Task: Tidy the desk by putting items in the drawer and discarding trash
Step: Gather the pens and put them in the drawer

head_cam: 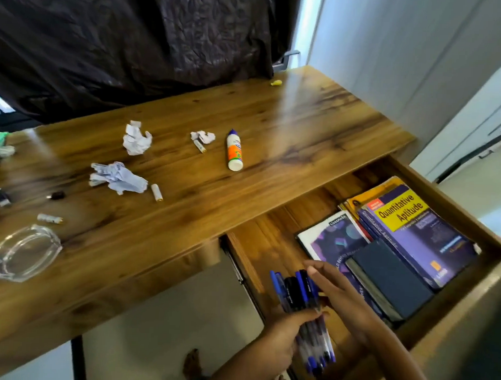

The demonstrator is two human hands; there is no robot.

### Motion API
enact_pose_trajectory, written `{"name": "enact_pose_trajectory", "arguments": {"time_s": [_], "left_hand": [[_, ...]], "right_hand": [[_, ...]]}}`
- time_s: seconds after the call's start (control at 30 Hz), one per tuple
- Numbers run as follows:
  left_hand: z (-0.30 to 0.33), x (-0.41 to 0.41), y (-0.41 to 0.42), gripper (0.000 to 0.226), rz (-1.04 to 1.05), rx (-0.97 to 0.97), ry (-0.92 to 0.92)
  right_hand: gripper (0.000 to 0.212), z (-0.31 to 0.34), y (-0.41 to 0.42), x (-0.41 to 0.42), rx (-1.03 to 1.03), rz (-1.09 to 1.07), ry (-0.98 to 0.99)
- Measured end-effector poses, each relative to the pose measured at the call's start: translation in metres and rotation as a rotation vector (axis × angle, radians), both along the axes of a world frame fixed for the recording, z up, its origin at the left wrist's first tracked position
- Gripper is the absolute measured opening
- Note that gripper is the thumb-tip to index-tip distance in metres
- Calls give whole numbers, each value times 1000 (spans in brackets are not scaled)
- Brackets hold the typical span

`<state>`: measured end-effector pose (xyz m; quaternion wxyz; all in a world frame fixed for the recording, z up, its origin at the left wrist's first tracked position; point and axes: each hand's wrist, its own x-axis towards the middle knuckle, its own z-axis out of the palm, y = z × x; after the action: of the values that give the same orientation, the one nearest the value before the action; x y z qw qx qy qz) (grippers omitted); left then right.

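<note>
I am looking down at the wooden table with its drawer pulled out at the right. My left hand has its grip clamped around a bundle of pens, blue and black caps pointing up and away from me, held over the near left part of the open drawer. My right hand lies flat against the right side of the bundle, fingers straight and together, touching the pens without wrapping them, so its grip is apart.

Inside the drawer, to the right of the pens, sits a stack of books: a thick one titled Quantitative Aptitude at the far right, a white-edged purple notebook beside it, and a dark blue-grey book lying across both.

On the table top the clutter is spread well apart. A glue bottle with an orange label lies on its side near the middle. Three crumpled paper balls show: one white, one small, one bluish. Small batteries lie beside them: one by the small ball, one touching the bluish ball's right end, one nearer the left edge. A clear glass ashtray sits at the near left corner. A small yellow scrap rests at the far edge, under a dark curtain.
</note>
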<state>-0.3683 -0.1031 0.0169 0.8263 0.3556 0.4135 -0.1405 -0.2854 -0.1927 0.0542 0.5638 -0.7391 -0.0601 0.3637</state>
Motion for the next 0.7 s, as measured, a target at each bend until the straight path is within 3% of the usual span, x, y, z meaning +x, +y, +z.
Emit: {"name": "enact_pose_trajectory", "arguments": {"time_s": [0.17,0.33,0.57,0.7], "left_hand": [[-28,17,-50,9,-77,-9,174],[-62,31,-61,36,1,79,262],[-82,27,-74,33,59,307,366],[-57,17,-83,32,90,348,342]], "right_hand": [[30,-44,-31,12,8,-83,163],[19,-85,-38,25,66,-131,278],[26,-120,-30,26,-38,79,102],[25,-124,-25,26,-103,145,66]]}}
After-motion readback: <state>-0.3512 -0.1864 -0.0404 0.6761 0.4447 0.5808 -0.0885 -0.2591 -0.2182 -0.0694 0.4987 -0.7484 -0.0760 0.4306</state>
